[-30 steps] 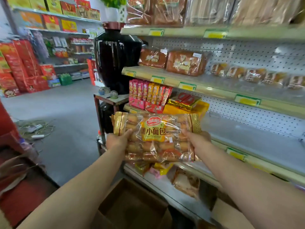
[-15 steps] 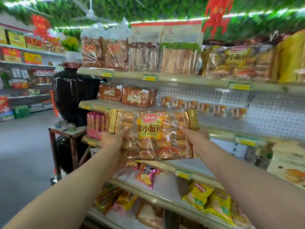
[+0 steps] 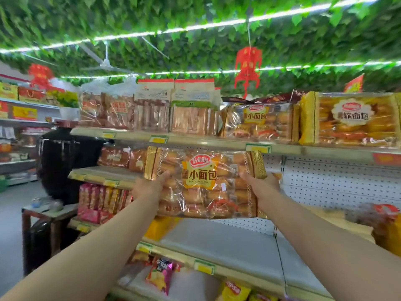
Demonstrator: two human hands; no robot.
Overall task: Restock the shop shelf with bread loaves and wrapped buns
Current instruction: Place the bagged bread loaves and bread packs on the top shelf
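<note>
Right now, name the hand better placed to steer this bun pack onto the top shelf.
Right hand: it grips the bun pack at the end below the matching pack on the top shelf. Left hand supports.

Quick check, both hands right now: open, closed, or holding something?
Left hand: grips the left end of the bag of small buns.
Right hand: grips the right end of the same bag.

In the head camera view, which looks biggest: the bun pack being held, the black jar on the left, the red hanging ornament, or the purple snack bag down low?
1. Bun pack, though it is nearest the camera.
2. Black jar.
3. Red hanging ornament.
4. Purple snack bag.
</note>
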